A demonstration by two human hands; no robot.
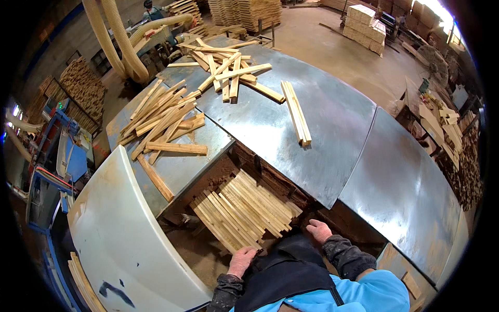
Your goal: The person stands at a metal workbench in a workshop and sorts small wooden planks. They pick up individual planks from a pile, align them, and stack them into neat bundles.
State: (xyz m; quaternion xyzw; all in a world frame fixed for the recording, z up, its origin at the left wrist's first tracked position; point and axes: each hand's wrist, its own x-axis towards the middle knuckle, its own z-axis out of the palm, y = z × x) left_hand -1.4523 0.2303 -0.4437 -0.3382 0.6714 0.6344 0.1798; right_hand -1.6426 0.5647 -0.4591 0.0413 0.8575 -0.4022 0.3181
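Both my hands wear pale pink gloves with dark sleeves behind them. My left hand (241,261) is closed by the near left end of a row of wooden strips (240,210); the dark apron partly hides its fingertips, and what it grips does not show. To the right of the apron (291,265), my right hand (319,230) has its fingers curled in, with nothing visible in them. The strips lie side by side in a recess (195,255) between the table panels, their near ends uneven.
On the metal table (332,119) lie a criss-crossed heap of strips (228,67), a second loose pile (161,117) and a small bundle (296,112). A pale curved panel (122,223) borders the recess at left. Ribbed hoses (117,41), machinery and stacked timber (244,15) stand beyond.
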